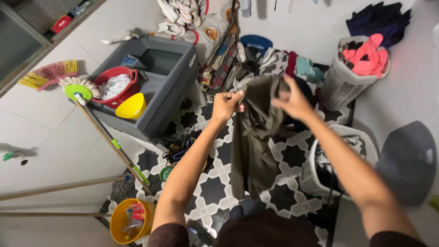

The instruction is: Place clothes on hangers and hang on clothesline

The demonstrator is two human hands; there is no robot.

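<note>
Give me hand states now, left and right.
Left hand: closed, gripping the top edge of the dark olive garment.
Right hand: fingers spread, at the garment; grip cannot be told.

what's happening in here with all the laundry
A person holds up a dark olive garment with both hands over a patterned tile floor. The left hand grips its top edge; the right hand is at the other side, fingers spread and blurred. A white laundry basket sits just below, another with pink clothes stands behind.

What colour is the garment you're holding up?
Dark olive-brown garment, plain, no pattern; seen in the head view.
</note>
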